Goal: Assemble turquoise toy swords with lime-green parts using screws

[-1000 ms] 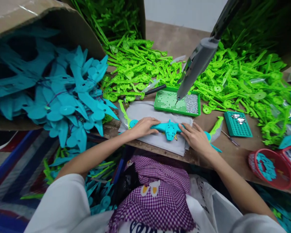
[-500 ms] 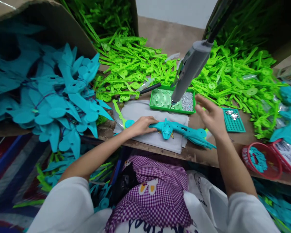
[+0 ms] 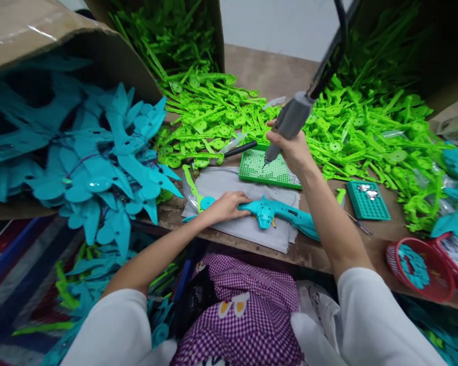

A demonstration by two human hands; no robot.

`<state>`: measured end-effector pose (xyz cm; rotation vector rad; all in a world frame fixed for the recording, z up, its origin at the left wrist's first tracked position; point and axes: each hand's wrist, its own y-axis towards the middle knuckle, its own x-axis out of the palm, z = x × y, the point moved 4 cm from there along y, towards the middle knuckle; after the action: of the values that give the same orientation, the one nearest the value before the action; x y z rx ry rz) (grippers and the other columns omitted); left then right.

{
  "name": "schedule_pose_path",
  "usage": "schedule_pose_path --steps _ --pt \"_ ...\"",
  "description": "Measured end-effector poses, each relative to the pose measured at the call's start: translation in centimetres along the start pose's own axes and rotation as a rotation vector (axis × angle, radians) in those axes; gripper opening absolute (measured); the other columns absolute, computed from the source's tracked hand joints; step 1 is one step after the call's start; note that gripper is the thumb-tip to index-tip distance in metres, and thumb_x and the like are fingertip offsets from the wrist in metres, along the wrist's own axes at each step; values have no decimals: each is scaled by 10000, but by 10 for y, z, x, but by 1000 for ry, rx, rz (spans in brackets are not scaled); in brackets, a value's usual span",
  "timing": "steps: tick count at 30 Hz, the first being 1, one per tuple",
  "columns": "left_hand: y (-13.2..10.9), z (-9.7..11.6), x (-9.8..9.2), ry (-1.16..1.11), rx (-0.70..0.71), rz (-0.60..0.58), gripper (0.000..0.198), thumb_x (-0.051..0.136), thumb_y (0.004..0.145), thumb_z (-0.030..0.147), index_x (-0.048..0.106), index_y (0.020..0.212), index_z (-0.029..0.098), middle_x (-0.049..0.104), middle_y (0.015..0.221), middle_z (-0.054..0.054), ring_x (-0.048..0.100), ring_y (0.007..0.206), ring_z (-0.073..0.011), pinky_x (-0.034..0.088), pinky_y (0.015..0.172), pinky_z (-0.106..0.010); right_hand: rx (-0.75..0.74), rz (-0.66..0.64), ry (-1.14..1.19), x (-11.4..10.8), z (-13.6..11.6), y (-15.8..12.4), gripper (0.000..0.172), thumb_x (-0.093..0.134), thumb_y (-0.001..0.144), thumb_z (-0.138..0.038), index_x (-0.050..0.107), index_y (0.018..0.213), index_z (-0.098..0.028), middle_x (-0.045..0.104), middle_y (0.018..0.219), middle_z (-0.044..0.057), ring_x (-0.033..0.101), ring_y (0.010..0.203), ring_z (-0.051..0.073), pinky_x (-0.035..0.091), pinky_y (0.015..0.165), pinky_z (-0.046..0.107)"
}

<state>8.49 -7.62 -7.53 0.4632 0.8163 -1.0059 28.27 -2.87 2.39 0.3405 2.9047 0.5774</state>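
Observation:
On a grey cloth (image 3: 229, 184) lies a turquoise plastic toy (image 3: 286, 211) with a small head at its middle and long wings to both sides. My left hand (image 3: 229, 208) grips its left wing, fingers closed over the top. My right hand (image 3: 294, 148) is wrapped round a grey electric screwdriver (image 3: 293, 118), which hangs from above on a dark cable. The screwdriver's bit points down over a green tray (image 3: 269, 182) with a perforated grid and small silvery screws. My right forearm hides part of the tray and the toy's right wing tip.
Bright green plastic parts (image 3: 213, 114) are heaped behind the tray and to the right. A cardboard box (image 3: 110, 48) of turquoise parts (image 3: 95, 157) stands left. A black-handled tool (image 3: 240, 150), a teal tray (image 3: 368, 201) and a red basket (image 3: 420, 290) are on the wooden bench.
My right hand has moved left and up from beside the tray and taken hold of the screwdriver, whose tip has shifted slightly left. My left hand stays on the toy's wing.

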Motion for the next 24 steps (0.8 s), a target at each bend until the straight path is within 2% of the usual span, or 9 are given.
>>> schedule_pose_path --steps 3,5,8,13,24 --pt "0 -2 0 -16 -4 -3 382 646 815 312 644 1174 183 670 1079 -103 640 974 -216 487 880 -336 11 42 6 4 10 -2 362 700 718 -516 621 858 -191 608 721 -18 594 677 123 524 686 310" --pt "0 -3 0 -27 -6 -9 378 649 814 307 644 1171 182 671 1078 -100 638 976 -215 484 885 -336 31 98 22 9 18 -2 347 661 752 -528 607 807 -190 550 591 -45 532 525 99 498 573 285" --pt "0 -2 0 -49 -10 -4 368 655 809 296 647 1156 173 672 1081 -97 634 988 -214 479 899 -335 59 193 73 15 29 -4 354 629 768 -547 589 789 -197 496 505 -68 460 411 81 428 447 252" --pt "1 -2 -1 -77 0 7 349 659 803 276 653 1139 182 677 1063 -85 635 978 -209 488 888 -336 61 262 149 16 38 -10 364 638 738 -563 570 720 -206 496 475 -70 453 364 75 366 372 230" --pt "2 -5 2 -101 -11 4 370 668 786 261 654 1145 170 678 1063 -95 640 971 -215 494 899 -356 48 289 133 16 43 -11 361 633 729 -567 575 688 -214 499 446 -67 461 355 80 364 361 235"
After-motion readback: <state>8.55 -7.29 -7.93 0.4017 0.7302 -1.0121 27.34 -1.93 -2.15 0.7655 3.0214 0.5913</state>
